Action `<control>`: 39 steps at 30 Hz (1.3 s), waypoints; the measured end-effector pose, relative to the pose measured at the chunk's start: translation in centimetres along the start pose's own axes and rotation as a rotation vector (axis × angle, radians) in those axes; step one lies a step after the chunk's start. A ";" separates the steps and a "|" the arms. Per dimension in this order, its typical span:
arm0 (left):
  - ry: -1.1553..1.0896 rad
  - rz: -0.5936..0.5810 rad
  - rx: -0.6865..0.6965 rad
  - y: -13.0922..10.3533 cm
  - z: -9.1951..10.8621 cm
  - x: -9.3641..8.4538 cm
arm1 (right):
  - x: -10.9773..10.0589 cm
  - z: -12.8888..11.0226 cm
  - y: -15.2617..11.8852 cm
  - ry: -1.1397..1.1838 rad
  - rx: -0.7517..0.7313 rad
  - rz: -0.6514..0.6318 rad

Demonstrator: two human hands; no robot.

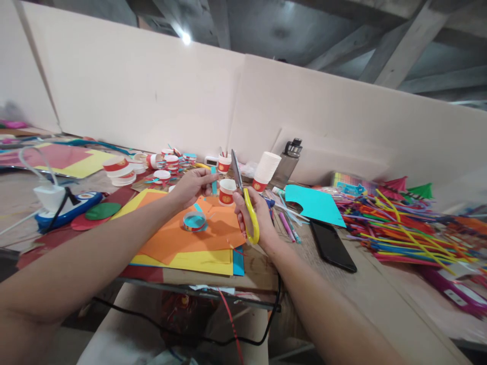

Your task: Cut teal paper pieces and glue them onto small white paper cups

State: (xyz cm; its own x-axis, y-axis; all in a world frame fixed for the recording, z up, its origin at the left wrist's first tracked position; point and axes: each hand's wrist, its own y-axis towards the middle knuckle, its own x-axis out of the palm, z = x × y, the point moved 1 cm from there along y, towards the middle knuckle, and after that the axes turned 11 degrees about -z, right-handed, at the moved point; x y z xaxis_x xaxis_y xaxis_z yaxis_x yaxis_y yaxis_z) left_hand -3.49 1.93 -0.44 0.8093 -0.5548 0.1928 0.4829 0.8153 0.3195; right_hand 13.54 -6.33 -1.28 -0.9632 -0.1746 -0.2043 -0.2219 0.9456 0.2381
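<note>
My left hand pinches a small light-blue paper strip, held upright above the table. Just right of it, my right hand is wrapped round the yellow handles of a pair of scissors, whose blades point up. Below my hands, a shallow cup piece with blue inside sits on orange paper, which lies over yellow sheets. A red and white paper cup stands between and behind my hands.
Stacked white cups and a grey bottle stand at the back. Cut cups and a blue power strip are left. To the right are a cyan sheet, a black phone and colourful pipe cleaners.
</note>
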 end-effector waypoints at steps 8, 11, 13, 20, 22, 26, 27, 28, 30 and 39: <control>-0.014 -0.075 0.013 -0.1 0.0 0.9 | 0.0 0.5 0.4 -0.062 -0.064 0.057; 0.043 -0.125 0.034 0.0 -0.3 1.3 | 0.3 0.3 0.7 -0.052 -0.091 0.129; 0.107 -0.146 0.053 0.0 -0.5 1.7 | 0.3 0.3 0.8 -0.039 -0.116 0.135; 0.181 -0.194 0.038 -0.3 -0.9 2.2 | 0.0 0.6 0.6 -0.138 -0.153 0.095; 0.195 -0.195 0.033 -0.3 -1.0 2.1 | -0.1 0.7 0.6 -0.140 -0.151 0.096; 0.245 -0.131 0.014 -0.5 -1.2 2.2 | 0.0 0.6 0.7 -0.117 -0.141 0.097; 0.248 -0.112 0.010 -0.5 -1.3 2.2 | 0.0 0.6 0.7 -0.108 -0.137 0.103; 0.249 -0.093 0.008 -0.5 -1.3 2.3 | 0.0 0.5 0.7 -0.099 -0.132 0.114; 0.253 -0.056 0.007 -0.6 -1.3 2.5 | 0.0 0.5 0.7 -0.090 -0.115 0.139; 0.231 -0.039 -0.009 -1.0 -0.6 3.2 | -0.6 1.0 1.1 -0.110 -0.127 0.208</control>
State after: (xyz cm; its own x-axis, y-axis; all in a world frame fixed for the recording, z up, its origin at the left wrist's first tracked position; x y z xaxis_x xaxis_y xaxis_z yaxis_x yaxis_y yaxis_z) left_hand -1.13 -0.53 -0.69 0.8443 -0.5345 -0.0378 0.5178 0.7958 0.3141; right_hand 14.04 -4.89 -1.86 -0.9693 0.0570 -0.2390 -0.0452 0.9148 0.4014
